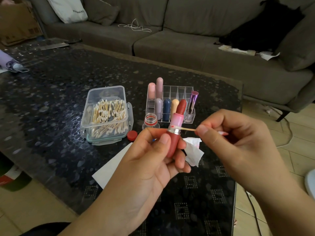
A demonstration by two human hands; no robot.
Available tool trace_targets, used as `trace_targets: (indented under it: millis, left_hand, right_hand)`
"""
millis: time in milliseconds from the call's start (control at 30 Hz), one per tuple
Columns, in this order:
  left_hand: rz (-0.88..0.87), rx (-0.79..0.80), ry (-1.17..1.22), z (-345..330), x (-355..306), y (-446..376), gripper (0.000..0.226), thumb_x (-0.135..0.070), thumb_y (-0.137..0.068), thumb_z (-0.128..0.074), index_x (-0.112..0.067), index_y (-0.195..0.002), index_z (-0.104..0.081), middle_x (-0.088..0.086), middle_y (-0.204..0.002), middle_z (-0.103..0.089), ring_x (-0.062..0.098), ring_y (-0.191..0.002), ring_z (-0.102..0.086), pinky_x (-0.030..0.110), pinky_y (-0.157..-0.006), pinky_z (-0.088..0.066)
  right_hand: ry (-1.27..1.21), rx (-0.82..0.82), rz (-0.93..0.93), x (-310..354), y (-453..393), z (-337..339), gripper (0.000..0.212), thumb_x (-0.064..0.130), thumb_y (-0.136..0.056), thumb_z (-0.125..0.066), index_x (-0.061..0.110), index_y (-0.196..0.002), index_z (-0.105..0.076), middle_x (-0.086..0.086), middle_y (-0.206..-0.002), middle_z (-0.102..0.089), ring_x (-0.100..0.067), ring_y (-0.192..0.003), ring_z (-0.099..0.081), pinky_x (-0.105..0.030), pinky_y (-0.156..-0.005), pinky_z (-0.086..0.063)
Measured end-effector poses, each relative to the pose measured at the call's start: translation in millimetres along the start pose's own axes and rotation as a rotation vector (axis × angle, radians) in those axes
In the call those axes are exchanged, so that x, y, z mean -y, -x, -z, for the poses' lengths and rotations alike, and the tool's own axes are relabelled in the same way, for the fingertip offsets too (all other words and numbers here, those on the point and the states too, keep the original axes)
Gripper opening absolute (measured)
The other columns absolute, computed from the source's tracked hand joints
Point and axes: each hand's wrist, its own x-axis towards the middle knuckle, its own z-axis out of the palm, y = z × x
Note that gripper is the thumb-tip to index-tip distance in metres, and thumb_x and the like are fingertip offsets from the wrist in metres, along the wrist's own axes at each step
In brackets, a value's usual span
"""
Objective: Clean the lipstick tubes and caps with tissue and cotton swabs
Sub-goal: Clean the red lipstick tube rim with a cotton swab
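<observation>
My left hand (153,159) grips a red lipstick tube (173,143) upright, its pink inner sleeve and silver collar exposed. My right hand (228,133) pinches a cotton swab (185,128) by its wooden stick; the swab's tip touches the silver collar, where a red smear shows. A crumpled white tissue (193,150) with pink marks sits just behind the tube, below my right hand. The clear organiser (177,92) behind holds several capped lipsticks, with a red cap (182,106) standing in its front row.
A clear box of cotton swabs (106,114) stands open at the left. A small open bottle (150,120) and its red lid (132,135) sit between box and organiser. A white sheet (110,167) lies under my left wrist. A grey sofa (170,45) runs behind the dark table (51,99).
</observation>
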Motion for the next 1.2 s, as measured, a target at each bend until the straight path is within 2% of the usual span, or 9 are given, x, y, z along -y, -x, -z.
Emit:
trace_targets:
  millis: [133,267,367,533,700,767,900,1033,1200]
  left_hand:
    - [0.002,-0.004,0.004,2.2,-0.4,-1.3,0.018,-0.015,-0.078,-0.051,-0.014,-0.071,-0.068,0.013,-0.073,-0.064,0.017,-0.054,-0.056,0.028,-0.055,-0.051]
    - [-0.012,-0.037,-0.053,2.8,-2.6,-0.4,0.016,-0.01,-0.073,-0.056,-0.015,-0.074,-0.071,0.016,-0.079,-0.069,0.019,-0.06,-0.063,0.027,-0.057,-0.053]
    - [-0.03,-0.084,-0.074,2.5,-4.3,-1.2,0.014,-0.008,-0.069,-0.061,-0.014,-0.072,-0.073,0.016,-0.08,-0.07,0.02,-0.061,-0.066,0.025,-0.055,-0.054]
    - [-0.042,-0.103,-0.126,2.9,-5.7,-2.5,0.019,-0.009,-0.062,-0.066,-0.015,-0.076,-0.077,0.01,-0.075,-0.07,0.015,-0.063,-0.067,0.02,-0.058,-0.053]
    - [-0.005,-0.076,-0.168,2.5,-6.5,-1.0,0.021,-0.012,-0.06,-0.075,-0.013,-0.08,-0.078,0.007,-0.074,-0.071,0.014,-0.068,-0.068,0.019,-0.063,-0.053]
    - [-0.002,-0.095,-0.172,2.2,-6.6,-0.8,0.018,-0.011,-0.06,-0.079,-0.015,-0.078,-0.078,0.006,-0.073,-0.071,0.014,-0.068,-0.068,0.019,-0.063,-0.054]
    - [-0.031,-0.111,-0.2,0.3,-6.6,-0.7,0.019,-0.015,-0.055,-0.079,-0.02,-0.073,-0.077,0.002,-0.07,-0.071,0.013,-0.068,-0.068,0.019,-0.065,-0.054]
    - [-0.06,-0.146,-0.251,0.6,-6.5,-0.9,0.023,-0.013,-0.054,-0.082,-0.021,-0.074,-0.077,0.0,-0.072,-0.07,0.011,-0.07,-0.067,0.019,-0.065,-0.053]
    - [-0.088,-0.202,-0.271,-0.9,-4.9,-0.1,0.025,-0.014,-0.05,-0.072,-0.021,-0.073,-0.077,0.0,-0.072,-0.071,0.01,-0.07,-0.068,0.019,-0.063,-0.053]
  right_hand:
    - [0.009,-0.003,0.001,0.0,0.0,-0.8,0.016,0.035,-0.078,-0.06,0.021,-0.07,-0.061,-0.008,-0.056,-0.042,-0.003,-0.049,-0.035,-0.007,-0.05,-0.032]
    - [-0.018,-0.049,-0.018,0.1,-1.0,0.7,0.017,0.037,-0.079,-0.06,0.022,-0.073,-0.064,0.008,-0.055,-0.043,-0.001,-0.05,-0.038,-0.009,-0.049,-0.033]
    - [-0.028,-0.055,-0.034,0.4,-1.3,1.2,0.018,0.039,-0.078,-0.06,0.022,-0.074,-0.065,0.01,-0.054,-0.043,-0.001,-0.048,-0.038,-0.01,-0.047,-0.033]
    - [-0.026,-0.003,-0.007,2.4,-1.0,1.5,0.017,0.034,-0.078,-0.06,0.019,-0.068,-0.061,0.005,-0.052,-0.038,-0.002,-0.047,-0.034,-0.007,-0.048,-0.031]
    - [-0.03,-0.059,-0.015,2.7,-2.0,1.7,0.019,0.036,-0.079,-0.06,0.018,-0.074,-0.065,-0.001,-0.055,-0.039,-0.001,-0.048,-0.037,-0.008,-0.047,-0.032]
    - [-0.019,-0.032,-0.009,2.6,-1.0,1.6,0.019,0.035,-0.079,-0.06,0.018,-0.072,-0.063,-0.005,-0.056,-0.039,-0.002,-0.048,-0.035,-0.008,-0.048,-0.032]
    - [-0.012,-0.009,-0.001,2.9,-0.1,1.2,0.017,0.032,-0.079,-0.06,0.018,-0.068,-0.061,-0.008,-0.054,-0.039,-0.003,-0.048,-0.033,-0.007,-0.048,-0.03]
    - [-0.046,-0.071,-0.019,1.3,-1.1,1.1,0.015,0.031,-0.081,-0.064,0.019,-0.071,-0.063,0.004,-0.054,-0.039,-0.002,-0.047,-0.034,-0.009,-0.047,-0.03]
    - [0.035,-0.015,-0.018,3.8,1.0,-3.8,0.017,0.03,-0.078,-0.068,0.018,-0.069,-0.06,-0.008,-0.054,-0.042,-0.002,-0.045,-0.033,-0.005,-0.047,-0.029]
